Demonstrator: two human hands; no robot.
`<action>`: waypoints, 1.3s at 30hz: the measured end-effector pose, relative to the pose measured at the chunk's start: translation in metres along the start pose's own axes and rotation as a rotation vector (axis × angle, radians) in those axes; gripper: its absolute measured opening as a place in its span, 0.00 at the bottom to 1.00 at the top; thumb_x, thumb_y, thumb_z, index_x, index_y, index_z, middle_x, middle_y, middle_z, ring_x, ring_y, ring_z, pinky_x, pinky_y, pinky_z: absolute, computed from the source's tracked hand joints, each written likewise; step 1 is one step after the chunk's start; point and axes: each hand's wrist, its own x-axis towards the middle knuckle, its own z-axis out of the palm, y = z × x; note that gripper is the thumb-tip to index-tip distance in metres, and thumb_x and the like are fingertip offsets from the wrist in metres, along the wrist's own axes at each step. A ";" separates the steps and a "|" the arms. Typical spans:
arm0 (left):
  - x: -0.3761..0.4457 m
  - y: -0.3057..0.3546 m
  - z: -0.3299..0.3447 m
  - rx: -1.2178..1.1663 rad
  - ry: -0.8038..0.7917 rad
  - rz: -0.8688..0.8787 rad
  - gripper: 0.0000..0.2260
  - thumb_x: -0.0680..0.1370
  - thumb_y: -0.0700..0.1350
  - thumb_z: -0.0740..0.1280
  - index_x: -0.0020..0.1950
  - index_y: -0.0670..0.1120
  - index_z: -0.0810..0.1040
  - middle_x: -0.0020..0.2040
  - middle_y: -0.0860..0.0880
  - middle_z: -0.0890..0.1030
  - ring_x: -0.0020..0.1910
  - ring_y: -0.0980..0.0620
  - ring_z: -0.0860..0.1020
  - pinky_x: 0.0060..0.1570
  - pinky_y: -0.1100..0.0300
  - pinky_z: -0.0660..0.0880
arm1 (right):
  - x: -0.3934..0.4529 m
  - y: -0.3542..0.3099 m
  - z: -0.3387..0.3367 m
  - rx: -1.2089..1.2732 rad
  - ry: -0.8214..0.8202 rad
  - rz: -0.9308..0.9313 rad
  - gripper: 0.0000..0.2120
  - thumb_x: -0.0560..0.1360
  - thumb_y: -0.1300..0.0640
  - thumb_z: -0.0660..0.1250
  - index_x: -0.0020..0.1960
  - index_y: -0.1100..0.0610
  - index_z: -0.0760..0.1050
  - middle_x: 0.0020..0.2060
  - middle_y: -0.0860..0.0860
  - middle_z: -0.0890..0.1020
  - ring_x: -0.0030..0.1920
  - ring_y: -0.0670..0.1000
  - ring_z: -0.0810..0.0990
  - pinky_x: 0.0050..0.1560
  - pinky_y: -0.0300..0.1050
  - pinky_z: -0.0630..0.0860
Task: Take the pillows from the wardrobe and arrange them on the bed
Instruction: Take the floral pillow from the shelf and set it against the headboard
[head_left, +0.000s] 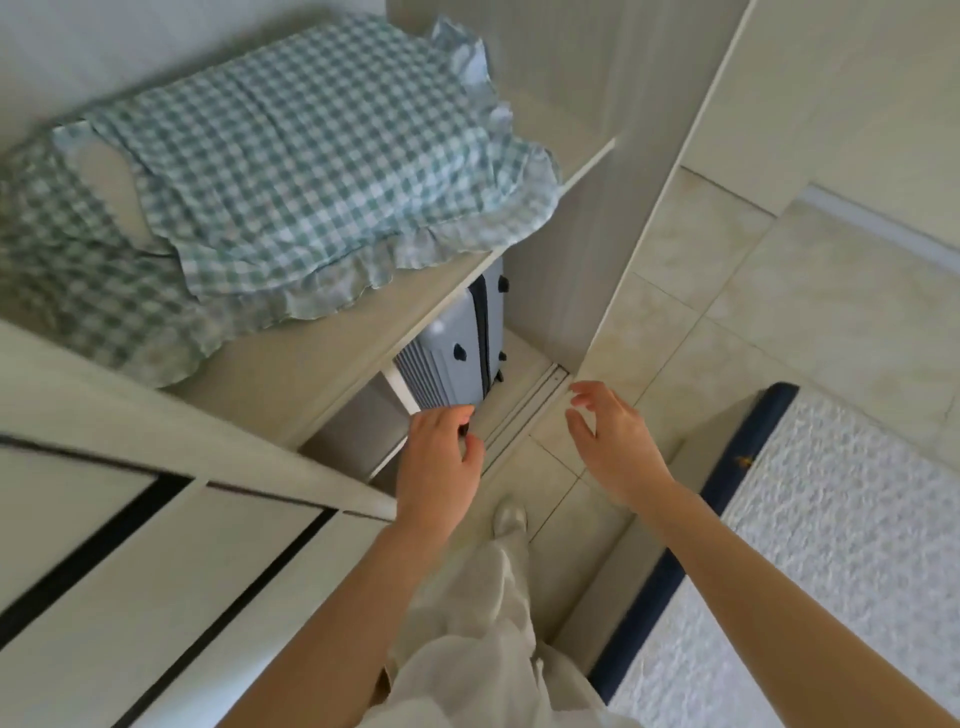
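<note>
Pale cream laminate all round: wardrobe (649, 218) open, sliding door (156, 545) with thin black lines pushed to the left, flat shelf (332, 358) running across at chest level. White quilted bed (841, 545) with a navy border at lower right, across a strip of glossy beige tile floor (753, 291). Two soft gingham pillows on the shelf, green-and-white checks, ruffled edges: top pillow (311, 145) lying askew over the lower pillow (78, 280), frill drooping over the shelf's front edge, a slip of plain inner cushion peeking from the open case at the left. Below the shelf, near the wardrobe's right wall, a ribbed hard-shell blue suitcase (457, 343) standing upright. Left hand (441, 457) and right hand (613, 447) both raised below the shelf edge, fingers loosely curled and apart, gripping nothing, well short of the pillows. Likely risks from here: grabbing only the loose case or frill and letting the inner cushion slide out; dragging the top pillow and tipping the lower one off the shelf's front edge onto the floor; frill catching on the shelf corner.
</note>
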 end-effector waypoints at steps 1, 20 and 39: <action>0.016 0.002 -0.002 0.004 0.034 0.008 0.13 0.79 0.42 0.65 0.63 0.46 0.77 0.57 0.50 0.79 0.60 0.53 0.72 0.54 0.62 0.71 | 0.019 -0.006 -0.005 -0.013 0.003 -0.036 0.16 0.80 0.56 0.60 0.67 0.59 0.70 0.59 0.54 0.78 0.59 0.53 0.77 0.56 0.42 0.72; 0.231 0.009 -0.042 0.133 0.623 -0.307 0.28 0.69 0.33 0.71 0.69 0.45 0.72 0.67 0.41 0.71 0.67 0.40 0.65 0.66 0.41 0.67 | 0.306 -0.149 -0.039 -0.415 -0.118 -0.774 0.22 0.78 0.55 0.64 0.70 0.60 0.68 0.72 0.60 0.66 0.73 0.62 0.62 0.72 0.52 0.61; 0.274 0.009 -0.054 0.664 0.536 -0.658 0.37 0.72 0.39 0.75 0.78 0.47 0.63 0.75 0.43 0.69 0.73 0.34 0.63 0.70 0.35 0.60 | 0.394 -0.149 -0.033 -0.814 -0.274 -1.033 0.47 0.69 0.60 0.74 0.78 0.49 0.48 0.77 0.55 0.56 0.73 0.68 0.55 0.62 0.66 0.69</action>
